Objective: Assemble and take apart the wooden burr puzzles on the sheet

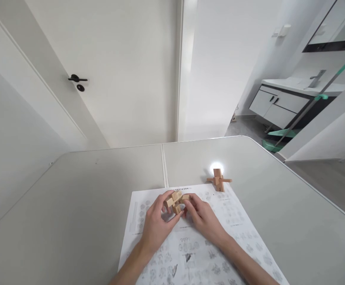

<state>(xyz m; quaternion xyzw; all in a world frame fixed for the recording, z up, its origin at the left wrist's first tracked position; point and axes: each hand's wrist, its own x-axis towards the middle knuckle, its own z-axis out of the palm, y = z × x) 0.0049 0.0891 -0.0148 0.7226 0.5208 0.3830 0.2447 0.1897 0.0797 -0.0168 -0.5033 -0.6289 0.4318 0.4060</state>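
Between my two hands is a light wooden burr puzzle, its short blocks crossing one another, held just above a printed sheet. My left hand grips it from the left, thumb below and fingers behind. On the other side, my right hand pinches a block that sticks out to the right; whether that block is loose or joined cannot be told. Rows of small diagrams cover the instruction sheet under both hands. A darker reddish wooden puzzle, cross-shaped, stands at the sheet's upper right corner.
The pale grey table has a seam running away from me. Past its far edge are a closed door with a black handle, and a sink cabinet at right. A green-handled broom and dustpan stand beside the cabinet.
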